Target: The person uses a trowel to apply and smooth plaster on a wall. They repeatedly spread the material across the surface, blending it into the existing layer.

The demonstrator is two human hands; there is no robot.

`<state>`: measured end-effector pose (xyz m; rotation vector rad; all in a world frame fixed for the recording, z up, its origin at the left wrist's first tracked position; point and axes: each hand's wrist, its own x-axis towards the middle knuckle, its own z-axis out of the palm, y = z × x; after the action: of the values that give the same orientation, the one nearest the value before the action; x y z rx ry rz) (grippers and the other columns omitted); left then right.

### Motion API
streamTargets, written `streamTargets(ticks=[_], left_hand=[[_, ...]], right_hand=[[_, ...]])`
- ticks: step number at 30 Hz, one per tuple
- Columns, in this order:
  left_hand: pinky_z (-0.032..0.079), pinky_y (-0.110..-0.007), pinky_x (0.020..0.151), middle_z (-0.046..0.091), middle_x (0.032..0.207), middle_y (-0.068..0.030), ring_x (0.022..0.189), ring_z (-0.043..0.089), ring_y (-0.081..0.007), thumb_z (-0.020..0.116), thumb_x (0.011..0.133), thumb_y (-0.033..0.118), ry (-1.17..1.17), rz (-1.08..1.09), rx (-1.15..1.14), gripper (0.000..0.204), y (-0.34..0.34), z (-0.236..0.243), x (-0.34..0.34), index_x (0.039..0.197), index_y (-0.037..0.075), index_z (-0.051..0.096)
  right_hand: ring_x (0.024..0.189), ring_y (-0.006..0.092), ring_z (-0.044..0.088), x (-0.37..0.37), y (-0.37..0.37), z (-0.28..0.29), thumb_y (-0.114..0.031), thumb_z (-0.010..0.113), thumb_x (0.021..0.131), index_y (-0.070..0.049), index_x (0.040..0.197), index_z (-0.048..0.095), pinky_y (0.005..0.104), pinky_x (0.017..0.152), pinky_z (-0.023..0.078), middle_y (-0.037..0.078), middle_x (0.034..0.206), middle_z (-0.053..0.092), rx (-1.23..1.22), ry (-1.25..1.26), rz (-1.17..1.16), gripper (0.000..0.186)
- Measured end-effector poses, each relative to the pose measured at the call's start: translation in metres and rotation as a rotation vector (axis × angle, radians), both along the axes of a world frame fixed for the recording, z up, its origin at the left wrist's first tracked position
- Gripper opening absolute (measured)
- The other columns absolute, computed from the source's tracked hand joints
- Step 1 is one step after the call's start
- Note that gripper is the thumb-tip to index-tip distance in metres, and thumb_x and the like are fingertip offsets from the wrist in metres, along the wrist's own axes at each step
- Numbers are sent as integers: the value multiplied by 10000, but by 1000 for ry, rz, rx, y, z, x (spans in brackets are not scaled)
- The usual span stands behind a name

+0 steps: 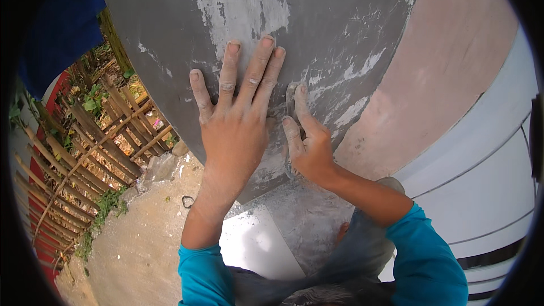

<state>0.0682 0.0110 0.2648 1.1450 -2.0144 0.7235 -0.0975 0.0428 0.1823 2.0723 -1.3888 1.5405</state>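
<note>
The left hand [237, 130] lies flat on a big gray board [156, 28], fingers spread. Right of it, the right hand [310, 150] pinches a small gray thing [290, 99] against the board. White patches [241, 5] sit above the left hand. A stick fence [92, 150] stands to its left.

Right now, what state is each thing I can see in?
Dark grey flat panel with white patches: scratched, unevenly coated.
Left bare hand: dusty, spread open against the panel.
Right bare hand: dusty, gripping.
Small greyish handheld object: gripped, partly hidden.
Brown wooden-stick fence: standing, with gaps.
White flat straight-edged sheet: partly brightly lit.
Thin black loop: lying on tan ground.
</note>
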Motion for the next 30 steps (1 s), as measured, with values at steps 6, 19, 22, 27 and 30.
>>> streamTargets(ticks=[6,19,22,27,30], left_hand=[[26,-701,1375,329,1821,170,1710,244,-205,739,864,95,23,-4,-17,919,3,0,1,1693,403,490],[69,-673,1384,341,1814,179,1702,271,-191,817,787,140,-42,-18,16,1002,6,0,2,1700,381,484],[77,-681,1381,328,1820,166,1707,256,-213,880,737,215,-44,0,12,1080,6,-3,2,1717,364,452],[99,-717,1367,293,1839,140,1721,214,-261,979,666,355,-39,-36,15,1235,4,-4,-1,1750,330,389],[55,-710,1371,296,1838,138,1722,213,-259,970,685,370,3,-78,11,1216,3,-7,-2,1751,331,386]], right_hand=[[1242,379,763,6,8,-13,-107,572,1148,84,1698,350,407,1036,620,315,1388,718,-8,13,11,623],[966,210,785,-6,8,13,-132,566,1159,49,1726,307,337,786,647,234,1365,731,355,-597,29,649],[759,196,793,-13,0,10,-158,567,1163,50,1726,303,314,668,632,148,998,802,177,-414,-37,656],[1084,196,754,-15,0,11,-137,549,1176,36,1733,290,308,860,648,227,1504,618,349,-648,103,638],[1270,235,716,-11,9,13,-130,556,1172,31,1733,296,331,987,630,263,1695,489,264,-533,54,639]])
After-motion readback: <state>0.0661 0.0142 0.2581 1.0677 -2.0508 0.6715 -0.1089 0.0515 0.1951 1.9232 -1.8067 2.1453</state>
